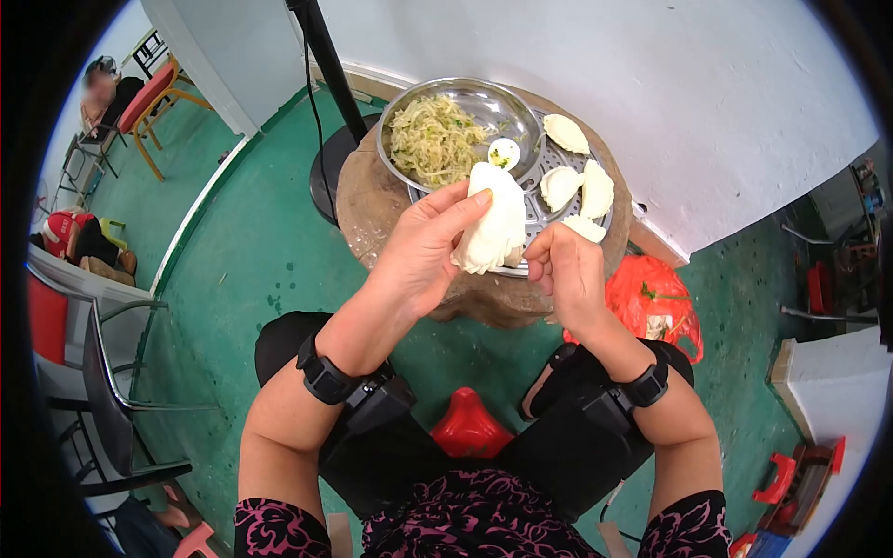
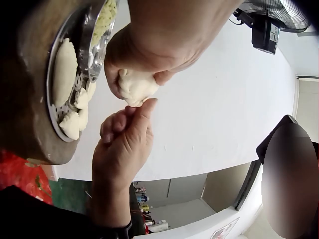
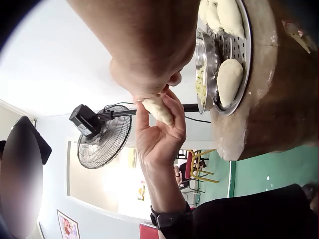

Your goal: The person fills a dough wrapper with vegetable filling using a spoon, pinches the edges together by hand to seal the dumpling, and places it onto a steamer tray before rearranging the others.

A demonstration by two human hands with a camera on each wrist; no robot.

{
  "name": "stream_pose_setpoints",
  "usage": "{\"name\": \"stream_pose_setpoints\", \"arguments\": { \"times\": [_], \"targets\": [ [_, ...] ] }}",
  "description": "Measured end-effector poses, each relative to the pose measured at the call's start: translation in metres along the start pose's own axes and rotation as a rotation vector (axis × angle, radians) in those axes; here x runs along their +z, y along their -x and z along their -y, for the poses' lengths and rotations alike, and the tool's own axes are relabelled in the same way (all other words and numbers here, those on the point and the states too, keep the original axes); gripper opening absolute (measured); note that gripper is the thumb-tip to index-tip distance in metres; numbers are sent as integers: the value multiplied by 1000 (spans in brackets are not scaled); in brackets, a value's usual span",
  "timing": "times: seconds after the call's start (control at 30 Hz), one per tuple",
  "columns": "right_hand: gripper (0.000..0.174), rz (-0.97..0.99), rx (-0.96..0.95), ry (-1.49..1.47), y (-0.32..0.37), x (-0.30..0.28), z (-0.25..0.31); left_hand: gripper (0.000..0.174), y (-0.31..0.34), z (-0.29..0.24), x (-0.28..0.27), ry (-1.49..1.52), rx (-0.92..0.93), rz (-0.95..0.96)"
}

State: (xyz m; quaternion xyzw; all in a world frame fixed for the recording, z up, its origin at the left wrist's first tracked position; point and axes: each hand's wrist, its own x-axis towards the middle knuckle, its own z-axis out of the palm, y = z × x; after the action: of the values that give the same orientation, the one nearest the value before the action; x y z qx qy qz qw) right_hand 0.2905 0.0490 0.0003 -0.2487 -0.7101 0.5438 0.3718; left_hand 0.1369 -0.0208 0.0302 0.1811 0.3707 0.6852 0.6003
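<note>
My left hand holds a white filled dough dumpling upright above the front edge of a wooden stump. My right hand pinches the dumpling's lower right edge. In the left wrist view the left hand cups the dumpling while the right hand's fingertips press its seam. The right wrist view shows the dumpling between both hands. Behind it stand a steel bowl of shredded filling with a spoon, and a perforated steamer tray bearing several folded dumplings.
A red plastic bag lies on the green floor right of the stump. A fan stand rises behind the stump, its fan head in the right wrist view. Chairs stand at left, a red stool between my knees.
</note>
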Motion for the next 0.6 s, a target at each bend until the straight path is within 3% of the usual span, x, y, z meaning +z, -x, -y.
{"name": "stream_pose_setpoints", "arguments": {
  "times": [0.1,0.3,0.6],
  "targets": [
    [29,-23,-85,240,-3,-1,-11,26,-1,2,-2,-19,-32,26],
    [32,-42,-247,338,-3,5,4,23,-1,6,-1,-38,-71,47],
    [30,-53,-198,342,-4,6,5,24,2,5,5,-41,-38,60]
  ]
}}
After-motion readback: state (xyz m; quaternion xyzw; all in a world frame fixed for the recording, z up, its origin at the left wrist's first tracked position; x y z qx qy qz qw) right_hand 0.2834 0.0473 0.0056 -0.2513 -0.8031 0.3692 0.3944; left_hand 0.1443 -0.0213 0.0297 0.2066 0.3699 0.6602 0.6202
